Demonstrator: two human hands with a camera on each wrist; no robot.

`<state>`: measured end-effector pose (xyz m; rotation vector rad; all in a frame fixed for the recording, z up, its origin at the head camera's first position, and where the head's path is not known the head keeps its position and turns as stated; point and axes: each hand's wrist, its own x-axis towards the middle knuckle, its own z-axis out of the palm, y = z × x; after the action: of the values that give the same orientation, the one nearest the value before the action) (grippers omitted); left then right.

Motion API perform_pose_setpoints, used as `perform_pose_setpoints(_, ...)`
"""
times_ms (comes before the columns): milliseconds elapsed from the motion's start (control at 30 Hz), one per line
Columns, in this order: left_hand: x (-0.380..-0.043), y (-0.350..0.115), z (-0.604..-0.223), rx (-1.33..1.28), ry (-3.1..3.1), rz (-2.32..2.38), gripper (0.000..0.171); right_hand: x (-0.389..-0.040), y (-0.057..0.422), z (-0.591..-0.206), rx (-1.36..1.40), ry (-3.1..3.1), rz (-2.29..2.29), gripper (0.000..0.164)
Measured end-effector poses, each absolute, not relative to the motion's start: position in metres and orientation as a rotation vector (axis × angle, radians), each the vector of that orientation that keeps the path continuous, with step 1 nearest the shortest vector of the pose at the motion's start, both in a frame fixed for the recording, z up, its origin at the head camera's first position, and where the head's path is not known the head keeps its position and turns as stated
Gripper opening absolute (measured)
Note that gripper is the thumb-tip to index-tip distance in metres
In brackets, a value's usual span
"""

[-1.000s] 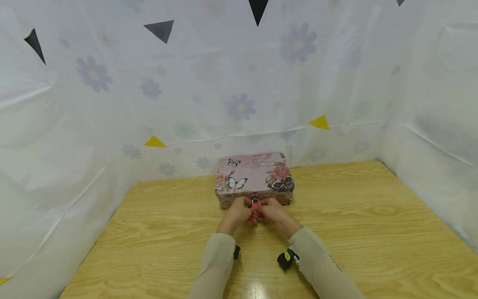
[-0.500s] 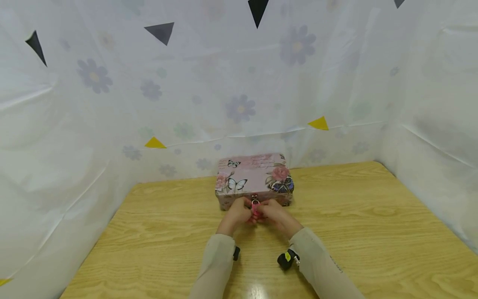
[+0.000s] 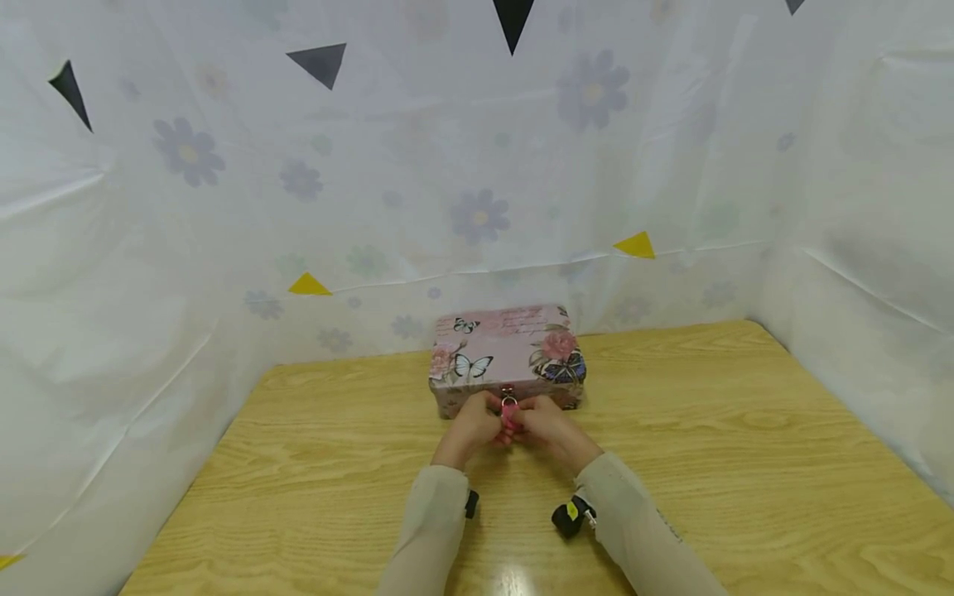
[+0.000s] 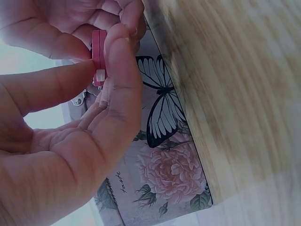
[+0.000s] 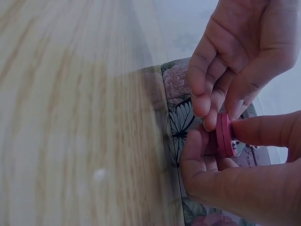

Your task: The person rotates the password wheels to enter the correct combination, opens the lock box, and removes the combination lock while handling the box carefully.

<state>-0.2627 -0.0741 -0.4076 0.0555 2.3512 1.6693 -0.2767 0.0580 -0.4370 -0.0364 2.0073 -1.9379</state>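
Note:
A pink padlock point(image 3: 510, 414) hangs by its silver shackle at the metal clasp point(image 3: 508, 389) on the front of a pink box point(image 3: 503, 348) printed with butterflies and roses. The box's lid is down. My left hand point(image 3: 475, 424) pinches the padlock from the left, the thumb on one face and curled fingers behind it. From the right, my right hand point(image 3: 550, 424) pinches it as well. Both wrist views show the padlock body point(image 4: 99, 56) edge-on between the two thumbs and the fingers; much of its faces is covered.
The box stands toward the back of a wood-grain table point(image 3: 708, 447), close to a pale flowered curtain point(image 3: 417, 207). Similar white sheeting point(image 3: 879, 165) hangs at both sides. Black cameras point(image 3: 570, 517) are strapped under the sleeves.

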Motion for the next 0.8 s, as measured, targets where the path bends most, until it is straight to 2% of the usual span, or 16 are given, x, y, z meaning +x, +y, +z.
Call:
perform_pose_setpoints(467,-0.2633,-0.0738,-0.4076,0.054,2.363,1.663,0.020,-0.2771,0.0579,-0.4360,-0.025,1.986,-1.967,0.016)
perform_pose_setpoints(800,-0.2625,-0.0746,-0.4081,0.045,2.344,1.677,0.026,-0.2794,0.0595,-0.4397,-0.035,1.924,-1.987,0.018)
